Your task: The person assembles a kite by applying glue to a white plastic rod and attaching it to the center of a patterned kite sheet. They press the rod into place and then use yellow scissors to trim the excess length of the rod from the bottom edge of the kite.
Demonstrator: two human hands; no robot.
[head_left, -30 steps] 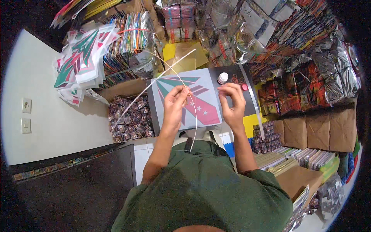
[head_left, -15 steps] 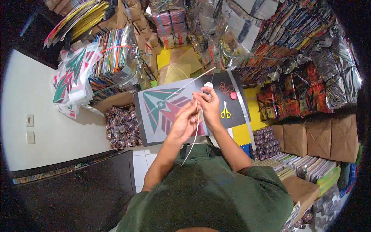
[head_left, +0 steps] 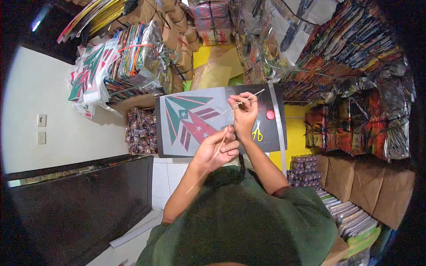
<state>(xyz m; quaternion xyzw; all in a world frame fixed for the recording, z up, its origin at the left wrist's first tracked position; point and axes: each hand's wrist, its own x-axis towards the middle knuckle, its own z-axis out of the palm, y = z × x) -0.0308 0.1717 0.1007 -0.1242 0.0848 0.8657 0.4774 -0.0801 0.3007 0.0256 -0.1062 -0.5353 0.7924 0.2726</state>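
My right hand (head_left: 246, 119) pinches a thin pale stick (head_left: 256, 94), which slants from upper right down to the left past its fingertips. Closer to my body, my left hand (head_left: 212, 147) is closed on a second thin stick (head_left: 217, 150) that trails toward my left forearm, its lower end blurred. The two sticks appear to meet near my right fingers, but the joint is too small to make out. Beneath lies a pale sheet (head_left: 177, 113) printed with a green and red winged arrow shape and stars. Yellow-handled scissors (head_left: 257, 134) rest right of my right wrist.
The sheet lies on a black board (head_left: 277, 135), with a round pink object (head_left: 270, 115) near its right side. Similar printed sheets (head_left: 92, 75) hang at the left. Bundled stacks (head_left: 341, 42) and wrapped packs (head_left: 350, 122) crowd the back and right. A dark panel (head_left: 84, 199) stands at lower left.
My hands have moved apart, the right one up and rightward, the left one slightly nearer my body. The stick in my right hand now points further right. The view has shifted a little.
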